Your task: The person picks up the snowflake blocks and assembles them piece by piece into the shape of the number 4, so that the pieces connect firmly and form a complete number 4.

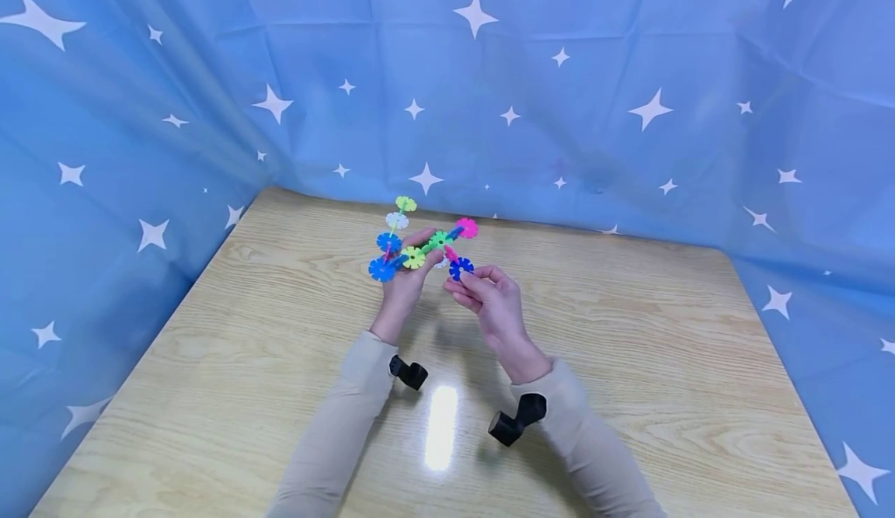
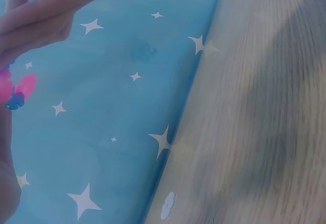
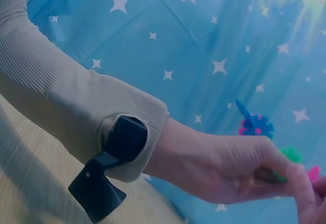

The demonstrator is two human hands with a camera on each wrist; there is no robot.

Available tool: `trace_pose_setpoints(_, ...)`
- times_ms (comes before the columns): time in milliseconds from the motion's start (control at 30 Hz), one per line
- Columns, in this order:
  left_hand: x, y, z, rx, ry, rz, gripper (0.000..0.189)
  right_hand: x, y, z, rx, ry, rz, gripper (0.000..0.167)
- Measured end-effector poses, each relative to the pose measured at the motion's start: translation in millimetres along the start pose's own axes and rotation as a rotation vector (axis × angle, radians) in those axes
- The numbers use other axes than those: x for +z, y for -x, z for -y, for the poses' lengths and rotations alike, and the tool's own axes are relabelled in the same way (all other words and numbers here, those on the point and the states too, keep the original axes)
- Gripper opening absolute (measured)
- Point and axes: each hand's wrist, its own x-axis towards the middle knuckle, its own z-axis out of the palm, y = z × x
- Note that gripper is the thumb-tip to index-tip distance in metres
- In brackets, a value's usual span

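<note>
My left hand (image 1: 404, 293) holds a chain of interlocking snowflake discs up over the table, thumb and fingers around its middle. Notched discs make up the chain: a yellow-green disc (image 1: 413, 257), a green disc (image 1: 440, 240), a pink disc (image 1: 468, 227) and several blue and white ones. One branch rises at the left to a lime disc (image 1: 406, 203). At the chain's right end, my right hand (image 1: 499, 304) pinches a dark blue disc (image 1: 461, 269) between thumb and fingers. In the right wrist view, the left hand (image 3: 214, 160) partly hides the chain, and a blue disc (image 3: 257, 127) shows above it.
A wood-grain table (image 1: 629, 363) lies beneath both hands. Blue cloth with white stars (image 1: 531, 67) hangs behind it and along the sides. Small black cameras (image 1: 517, 421) sit on both wrists. A white disc (image 2: 168, 206) appears low in the left wrist view.
</note>
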Motion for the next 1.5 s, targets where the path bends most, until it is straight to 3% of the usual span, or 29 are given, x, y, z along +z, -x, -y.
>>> trace_pose_setpoints(200, 2.9, -5.1, 11.5, 0.002, 0.068, -0.005, 0.034, -1.6, -1.5, -5.0, -0.024, 0.0, 0.028, 0.015)
trace_pose_setpoints(433, 12.3, -10.7, 22.4, 0.069, 0.268, -0.086, 0.033, -2.6, -1.6, -10.9, -0.118, 0.034, 0.077, 0.015)
trace_pose_setpoints(567, 15.5, -9.8, 24.6, 0.001, 0.304, -0.121, 0.023, -3.3, -2.0, -12.6, -0.153, 0.057, 0.074, 0.014)
trace_pose_setpoints(800, 19.9, -5.6, 24.4, -0.143, 0.424, -0.098, 0.018, -3.2, -2.2, -16.6, -0.211, 0.052, 0.067, 0.014)
trace_pose_setpoints(1133, 24.1, -6.3, 21.9, -0.131, 0.447, -0.097, 0.027, -6.0, -4.4, -25.9, -0.262, 0.054, 0.061, 0.015)
trace_pose_setpoints(1367, 26.1, -5.8, 17.7, -0.223, 0.396, -0.142, 0.023, -6.8, -7.0, -30.6, -0.302, 0.059, 0.039, 0.015)
trace_pose_setpoints(1500, 26.6, -5.7, 16.3, -0.244, 0.357, -0.148, 0.018, -7.9, -8.3, -32.2, -0.334, 0.075, 0.035, 0.014)
